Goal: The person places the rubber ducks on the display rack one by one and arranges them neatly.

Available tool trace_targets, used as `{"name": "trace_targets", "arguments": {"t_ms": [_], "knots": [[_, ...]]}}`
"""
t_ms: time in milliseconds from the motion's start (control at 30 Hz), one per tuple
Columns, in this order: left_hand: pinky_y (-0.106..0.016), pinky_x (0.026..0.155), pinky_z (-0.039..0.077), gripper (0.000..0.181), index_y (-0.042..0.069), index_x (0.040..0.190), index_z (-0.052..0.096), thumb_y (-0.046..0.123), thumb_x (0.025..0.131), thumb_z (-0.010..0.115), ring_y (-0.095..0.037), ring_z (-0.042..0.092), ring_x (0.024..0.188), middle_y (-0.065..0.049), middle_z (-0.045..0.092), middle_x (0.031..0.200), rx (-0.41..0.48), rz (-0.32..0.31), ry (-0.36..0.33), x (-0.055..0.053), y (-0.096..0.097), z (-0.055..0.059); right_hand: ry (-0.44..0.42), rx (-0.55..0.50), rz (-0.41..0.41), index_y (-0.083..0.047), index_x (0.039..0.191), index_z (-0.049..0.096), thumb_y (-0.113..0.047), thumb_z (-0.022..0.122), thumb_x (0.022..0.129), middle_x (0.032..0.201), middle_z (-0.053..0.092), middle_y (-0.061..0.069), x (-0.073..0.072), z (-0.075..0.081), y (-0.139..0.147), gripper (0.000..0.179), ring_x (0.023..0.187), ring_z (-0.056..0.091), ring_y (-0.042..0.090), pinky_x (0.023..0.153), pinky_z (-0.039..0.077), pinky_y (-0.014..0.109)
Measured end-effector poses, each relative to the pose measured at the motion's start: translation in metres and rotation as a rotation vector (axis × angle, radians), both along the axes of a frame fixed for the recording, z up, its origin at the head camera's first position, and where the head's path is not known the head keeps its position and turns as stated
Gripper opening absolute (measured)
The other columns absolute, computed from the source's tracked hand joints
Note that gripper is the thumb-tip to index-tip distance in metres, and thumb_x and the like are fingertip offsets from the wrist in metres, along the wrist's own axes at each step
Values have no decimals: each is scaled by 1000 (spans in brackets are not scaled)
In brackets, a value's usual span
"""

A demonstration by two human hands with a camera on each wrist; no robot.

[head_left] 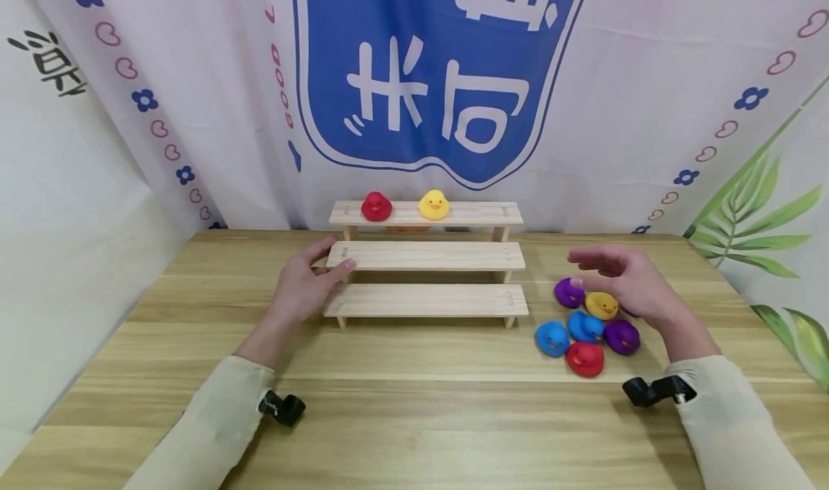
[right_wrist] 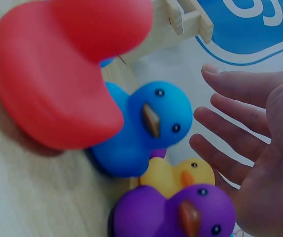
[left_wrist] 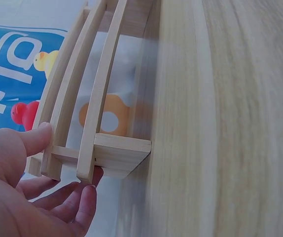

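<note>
A three-step wooden stand [head_left: 427, 256] stands on the table. My left hand [head_left: 304, 281] grips its left end, thumb on the middle step and fingers around the edge below, as the left wrist view shows. On the top step sit a red duck [head_left: 376, 207] and a yellow duck [head_left: 434, 205]. To the right, my right hand [head_left: 624, 281] hovers over a cluster of rubber ducks with fingers loosely bent and nothing held. Nearest it are a purple duck [head_left: 568, 293] and a yellow-orange duck [head_left: 601, 306]. A dark duck is mostly hidden behind that hand.
Two blue ducks [head_left: 553, 339], a red duck [head_left: 586, 360] and another purple duck [head_left: 622, 337] lie at the cluster's front. A printed curtain [head_left: 220, 80] hangs behind the wooden table [head_left: 414, 432], close behind the stand.
</note>
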State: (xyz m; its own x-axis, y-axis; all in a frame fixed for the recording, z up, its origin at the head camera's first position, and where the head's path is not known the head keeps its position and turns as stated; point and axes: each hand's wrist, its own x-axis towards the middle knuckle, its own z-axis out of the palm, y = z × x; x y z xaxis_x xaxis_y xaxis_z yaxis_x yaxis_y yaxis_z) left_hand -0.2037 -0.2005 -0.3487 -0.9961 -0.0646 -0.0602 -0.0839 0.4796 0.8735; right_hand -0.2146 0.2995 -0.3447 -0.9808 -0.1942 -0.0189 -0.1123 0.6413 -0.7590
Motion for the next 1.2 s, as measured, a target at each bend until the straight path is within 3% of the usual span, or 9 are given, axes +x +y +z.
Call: {"name": "trace_targets", "arguments": {"t_ms": [67,167,267,467,667,1200], "knots": [[-30,96,56,78,18,168,34,44,103,69,-32,63,130,-12,39,171,0,0,-2,0,0,0,-15,5,-1,-10,149,60,-37,75,100,152,60,19,0,-1,2,58,143,52,42,118,41,62],[-21,87,55,78,19,168,34,44,103,69,-30,63,129,-11,39,171,8,-3,-4,-1,0,1,-48,23,2,-11,149,59,-39,77,98,152,61,18,-1,-2,3,61,142,54,41,110,51,40],[-17,82,54,78,20,168,33,44,103,70,-29,63,128,-10,39,171,19,-4,-9,-1,-1,1,-81,42,21,-11,150,59,-40,78,97,151,62,17,-2,-4,2,63,139,57,41,99,52,24],[-18,84,55,79,20,168,32,45,103,69,-30,63,130,-10,38,172,27,-8,-10,0,-1,2,-101,59,53,-9,149,60,-37,80,96,147,65,19,-3,-10,1,63,133,62,41,97,55,32],[-18,84,55,78,20,168,32,44,103,69,-30,63,130,-10,38,172,20,-5,-9,-1,-2,1,-98,74,69,-8,148,61,-34,82,95,144,66,20,-6,-19,2,63,130,63,38,93,53,27],[-19,81,55,77,20,168,34,43,103,69,-29,65,124,-10,38,172,1,-9,11,1,-1,-1,-129,100,53,-11,142,65,-34,84,92,140,66,17,-6,-22,5,59,127,60,35,96,47,35]]}}
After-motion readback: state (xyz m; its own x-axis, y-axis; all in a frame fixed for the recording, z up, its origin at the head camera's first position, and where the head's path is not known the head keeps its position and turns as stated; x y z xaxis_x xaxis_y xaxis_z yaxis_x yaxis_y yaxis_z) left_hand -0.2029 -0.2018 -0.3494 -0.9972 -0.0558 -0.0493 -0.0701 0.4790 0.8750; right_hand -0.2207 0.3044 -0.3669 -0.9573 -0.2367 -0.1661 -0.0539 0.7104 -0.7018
